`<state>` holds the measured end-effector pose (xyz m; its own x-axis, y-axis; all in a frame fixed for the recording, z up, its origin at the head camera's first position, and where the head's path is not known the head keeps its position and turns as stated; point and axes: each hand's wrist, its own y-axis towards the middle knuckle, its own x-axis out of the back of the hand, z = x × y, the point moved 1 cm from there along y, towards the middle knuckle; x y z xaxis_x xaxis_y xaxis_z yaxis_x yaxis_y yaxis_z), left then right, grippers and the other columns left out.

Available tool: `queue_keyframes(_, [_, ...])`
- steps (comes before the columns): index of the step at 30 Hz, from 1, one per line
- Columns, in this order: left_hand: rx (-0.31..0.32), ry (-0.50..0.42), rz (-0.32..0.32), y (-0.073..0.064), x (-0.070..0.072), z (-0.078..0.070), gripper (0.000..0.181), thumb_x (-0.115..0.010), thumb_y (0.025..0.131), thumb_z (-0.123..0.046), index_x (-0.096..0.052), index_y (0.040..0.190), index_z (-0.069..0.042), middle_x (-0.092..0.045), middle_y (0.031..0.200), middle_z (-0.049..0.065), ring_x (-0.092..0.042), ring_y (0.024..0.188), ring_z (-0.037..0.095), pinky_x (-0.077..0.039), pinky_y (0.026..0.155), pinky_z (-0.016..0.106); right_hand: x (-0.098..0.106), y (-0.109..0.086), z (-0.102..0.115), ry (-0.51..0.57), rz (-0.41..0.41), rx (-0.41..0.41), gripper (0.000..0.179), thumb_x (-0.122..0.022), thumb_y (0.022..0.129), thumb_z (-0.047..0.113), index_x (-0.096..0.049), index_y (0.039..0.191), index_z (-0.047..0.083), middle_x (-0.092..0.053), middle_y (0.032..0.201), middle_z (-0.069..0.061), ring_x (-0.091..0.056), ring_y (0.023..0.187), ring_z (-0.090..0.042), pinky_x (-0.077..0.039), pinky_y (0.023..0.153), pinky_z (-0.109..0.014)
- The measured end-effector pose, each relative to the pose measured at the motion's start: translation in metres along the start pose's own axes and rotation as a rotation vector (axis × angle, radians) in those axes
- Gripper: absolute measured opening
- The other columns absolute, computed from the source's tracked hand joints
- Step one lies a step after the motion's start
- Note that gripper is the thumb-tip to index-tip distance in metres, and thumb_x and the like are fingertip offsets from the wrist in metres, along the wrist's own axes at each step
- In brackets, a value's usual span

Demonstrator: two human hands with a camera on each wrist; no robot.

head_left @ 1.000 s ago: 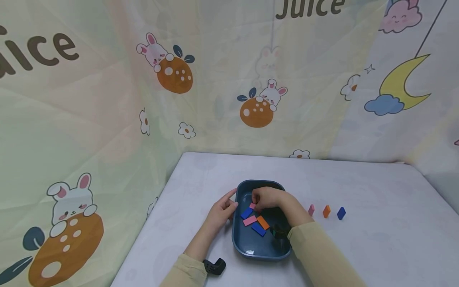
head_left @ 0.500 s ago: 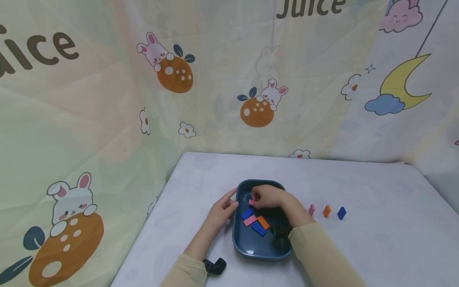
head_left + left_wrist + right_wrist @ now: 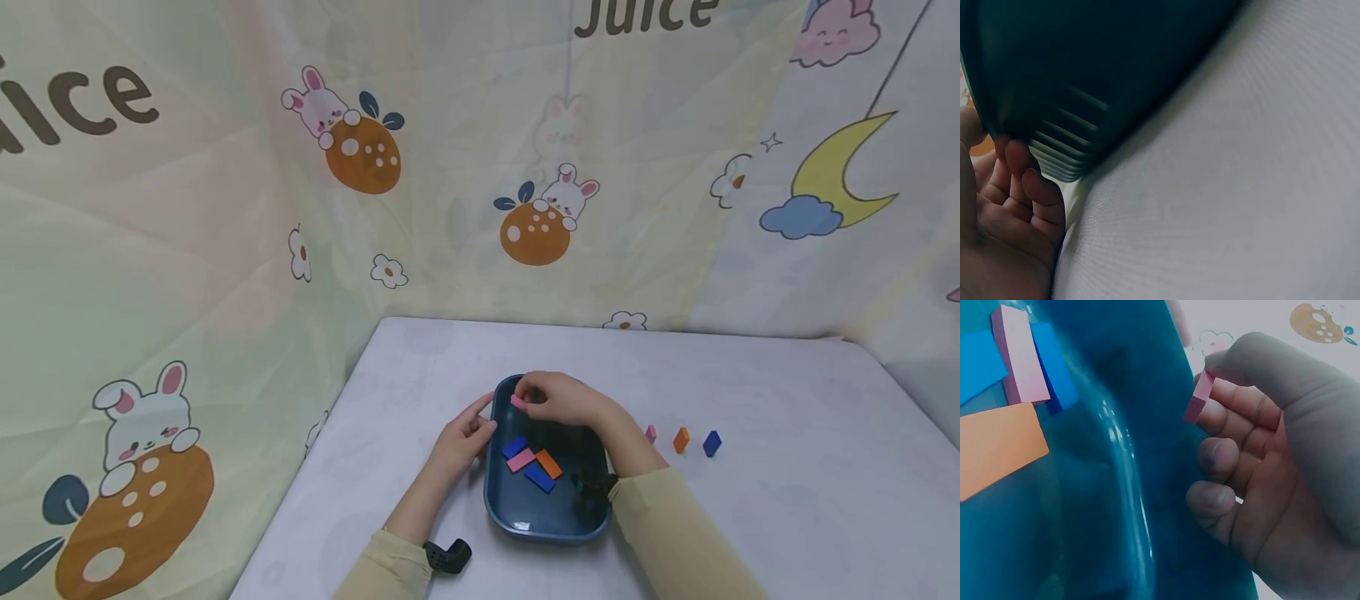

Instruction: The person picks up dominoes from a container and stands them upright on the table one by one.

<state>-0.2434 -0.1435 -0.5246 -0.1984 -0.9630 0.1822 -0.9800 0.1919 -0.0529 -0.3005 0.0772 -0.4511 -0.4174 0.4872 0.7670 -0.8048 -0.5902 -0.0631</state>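
Note:
In the head view my right hand is over the far end of a dark blue tray. Thumb and forefinger pinch a small pink block, seen clearly in the right wrist view, while the other fingers curl loosely. My left hand grips the tray's left rim, its fingertips against the ribbed outer wall in the left wrist view. Inside the tray lie a pink block, an orange block and two blue blocks, one nearer and one farther.
Right of the tray, a pink block, an orange block and a blue block stand in a row on the white table. Printed cloth walls rise behind and to the left.
My right hand has lifted the pink block up from beside the blue one, toward the tray's far left corner. The left hand stays at the rim.

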Motion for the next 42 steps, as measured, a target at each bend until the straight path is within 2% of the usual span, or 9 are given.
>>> queue_keyframes(6, [0.002,0.010,-0.005,0.001,0.000,0.001,0.049,-0.065,0.094,-0.041,-0.051,0.141,-0.040,-0.062,0.089,0.006,-0.058,0.070,0.020,-0.050,0.064,0.031,0.008,-0.008,0.000,0.015,-0.032,0.039,0.016,-0.067,0.092,0.023,-0.061,0.108,0.022,-0.062,0.092,0.004,-0.057,0.084,-0.015,-0.053,0.075,-0.027])
queue_keyframes(12, [0.004,0.006,-0.010,0.000,-0.001,0.000,0.047,-0.064,0.095,-0.036,-0.051,0.140,-0.040,-0.063,0.090,0.006,-0.059,0.071,0.020,-0.051,0.065,0.032,0.018,-0.018,0.001,0.018,-0.053,0.066,0.020,-0.068,0.091,0.024,-0.059,0.109,0.022,-0.062,0.093,0.004,-0.058,0.084,-0.015,-0.053,0.075,-0.026])
queue_keyframes(19, [0.000,0.013,-0.016,0.001,-0.002,0.000,0.048,-0.064,0.095,-0.036,-0.051,0.141,-0.039,-0.064,0.091,0.008,-0.059,0.070,0.019,-0.051,0.065,0.031,0.033,-0.038,-0.004,0.062,-0.092,0.090,0.021,-0.067,0.092,0.022,-0.058,0.109,0.017,-0.064,0.089,0.003,-0.058,0.079,-0.016,-0.053,0.069,-0.029])
queue_keyframes(28, [0.009,0.022,-0.019,0.001,-0.002,-0.001,0.048,-0.064,0.095,-0.036,-0.051,0.141,-0.040,-0.064,0.091,0.007,-0.059,0.071,0.020,-0.051,0.065,0.031,0.055,-0.073,-0.021,0.056,-0.139,-0.005,0.022,-0.067,0.094,0.024,-0.057,0.112,0.019,-0.061,0.086,-0.002,-0.055,0.077,-0.019,-0.048,0.064,-0.032])
queue_keyframes(32, [0.015,0.031,-0.031,0.001,-0.001,-0.002,0.048,-0.063,0.095,-0.036,-0.050,0.141,-0.041,-0.064,0.091,0.005,-0.060,0.072,0.020,-0.052,0.066,0.031,0.064,-0.088,-0.032,0.071,-0.155,-0.053,0.022,-0.066,0.094,0.022,-0.057,0.113,0.019,-0.058,0.085,-0.004,-0.054,0.076,-0.022,-0.052,0.055,-0.033])
queue_keyframes(38, [0.029,0.027,-0.037,0.001,-0.002,0.000,0.048,-0.063,0.096,-0.034,-0.050,0.142,-0.041,-0.063,0.090,0.005,-0.060,0.072,0.020,-0.052,0.067,0.031,0.078,-0.117,-0.053,0.065,-0.184,-0.083,0.020,-0.066,0.094,0.022,-0.056,0.111,0.023,-0.061,0.088,-0.004,-0.056,0.078,-0.020,-0.050,0.062,-0.027])
queue_keyframes(42, [0.042,0.031,-0.041,0.002,-0.003,0.001,0.049,-0.061,0.098,-0.032,-0.048,0.144,-0.038,-0.062,0.090,0.004,-0.059,0.071,0.019,-0.052,0.067,0.031,0.086,-0.142,-0.071,0.091,-0.216,-0.088,0.020,-0.065,0.095,0.020,-0.056,0.113,0.019,-0.060,0.090,-0.005,-0.055,0.077,-0.018,-0.050,0.063,-0.026])
